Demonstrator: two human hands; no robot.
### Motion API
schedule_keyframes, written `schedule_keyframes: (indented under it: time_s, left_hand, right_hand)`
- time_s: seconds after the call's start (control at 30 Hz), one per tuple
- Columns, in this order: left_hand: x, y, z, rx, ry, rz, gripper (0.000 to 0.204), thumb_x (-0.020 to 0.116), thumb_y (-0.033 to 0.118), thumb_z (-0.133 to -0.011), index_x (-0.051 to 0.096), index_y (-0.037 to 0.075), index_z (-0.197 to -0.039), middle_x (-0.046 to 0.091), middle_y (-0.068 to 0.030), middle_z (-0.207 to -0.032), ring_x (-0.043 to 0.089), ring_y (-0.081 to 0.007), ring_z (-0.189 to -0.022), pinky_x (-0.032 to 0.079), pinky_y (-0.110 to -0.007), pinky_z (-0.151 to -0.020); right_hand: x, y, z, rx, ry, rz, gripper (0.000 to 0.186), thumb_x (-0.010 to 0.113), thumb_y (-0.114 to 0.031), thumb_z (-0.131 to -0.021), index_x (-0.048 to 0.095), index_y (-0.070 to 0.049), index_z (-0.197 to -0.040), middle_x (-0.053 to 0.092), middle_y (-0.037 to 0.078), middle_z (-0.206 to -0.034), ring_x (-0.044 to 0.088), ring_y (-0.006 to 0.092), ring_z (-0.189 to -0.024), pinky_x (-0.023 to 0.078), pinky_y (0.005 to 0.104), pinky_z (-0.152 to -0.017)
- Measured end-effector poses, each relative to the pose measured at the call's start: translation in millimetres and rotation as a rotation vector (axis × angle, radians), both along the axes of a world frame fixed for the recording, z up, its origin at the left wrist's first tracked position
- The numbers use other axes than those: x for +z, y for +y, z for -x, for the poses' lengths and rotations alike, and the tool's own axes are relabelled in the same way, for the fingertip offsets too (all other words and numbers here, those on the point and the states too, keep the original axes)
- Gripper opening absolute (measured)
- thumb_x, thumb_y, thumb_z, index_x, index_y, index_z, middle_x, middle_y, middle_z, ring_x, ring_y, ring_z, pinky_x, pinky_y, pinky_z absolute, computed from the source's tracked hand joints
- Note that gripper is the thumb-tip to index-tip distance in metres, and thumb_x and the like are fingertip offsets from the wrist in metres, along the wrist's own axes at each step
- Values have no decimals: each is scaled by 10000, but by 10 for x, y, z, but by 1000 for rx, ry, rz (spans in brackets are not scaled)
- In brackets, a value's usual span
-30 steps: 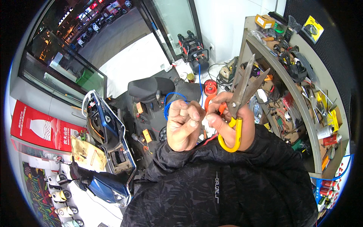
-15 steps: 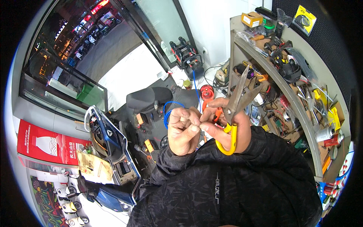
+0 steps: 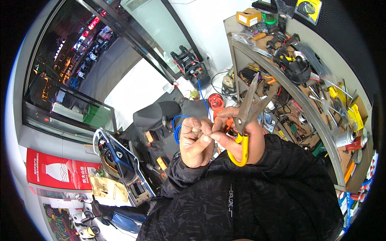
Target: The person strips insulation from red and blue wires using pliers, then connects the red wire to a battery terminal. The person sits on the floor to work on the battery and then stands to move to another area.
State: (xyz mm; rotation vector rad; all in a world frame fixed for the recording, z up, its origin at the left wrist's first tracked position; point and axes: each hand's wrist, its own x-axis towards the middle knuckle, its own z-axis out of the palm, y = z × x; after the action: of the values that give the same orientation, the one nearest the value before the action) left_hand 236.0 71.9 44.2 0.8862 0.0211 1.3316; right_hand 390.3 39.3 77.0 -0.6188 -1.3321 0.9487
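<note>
In front of my chest, both hands are raised and meet at the fingertips. My right hand point(image 3: 255, 140) has a pair of scissors point(image 3: 249, 111) with yellow handles hooked over its thumb side, the worn metal blades spread and pointing up and away. Thumb and forefinger of that hand also press together beside my left hand point(image 3: 194, 146). The left fingers are curled, with thumb and forefinger pinched. Whatever lies between the fingertips is too small to make out.
Right of me curves a workbench point(image 3: 295, 102) crowded with tools, cans and packets. Ahead on the floor are an air compressor point(image 3: 192, 69), a blue hose point(image 3: 176, 130), a black scooter seat point(image 3: 156, 114) and a red round object point(image 3: 216, 100). A partly stripped blue scooter point(image 3: 124, 156) stands at left.
My view has shifted slightly, so the room sits differently in the picture. Both hands stay together with fingertips pinched, and the scissors remain in the right hand.
</note>
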Motion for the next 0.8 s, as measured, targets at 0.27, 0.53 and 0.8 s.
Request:
schedule_keyframes:
  time_s: [0.27, 0.53, 0.8]
  left_hand:
    - [-31, 119, -344, -60, 29, -8, 384, 683, -103, -901, 541, 101, -1193, 630, -86, -1010, 584, -187, -987, 469, -337, -926]
    - [-6, 208, -607, -122, 18, 3, 375, 694, -92, -895, 539, 100, -1176, 637, -82, -999, 585, -190, -997, 477, -352, -923]
    - [-2, 227, -796, -129, 20, 17, 365, 712, -71, -894, 545, 102, -1170, 646, -73, -986, 583, -185, -973, 478, -350, -907]
  right_hand:
    - [-23, -1, -352, -19, 33, 50, 464, 693, 89, -894, 507, -30, -1301, 612, 82, -974, 614, 143, -914, 490, 296, -839]
    - [-22, 8, -637, -78, -39, -3, 497, 697, 105, -883, 509, -48, -1318, 627, 85, -992, 619, 150, -915, 488, 307, -842]
    - [-71, 18, -788, -134, -30, -39, 567, 722, 134, -852, 503, -47, -1343, 652, 103, -1026, 636, 142, -940, 509, 301, -843]
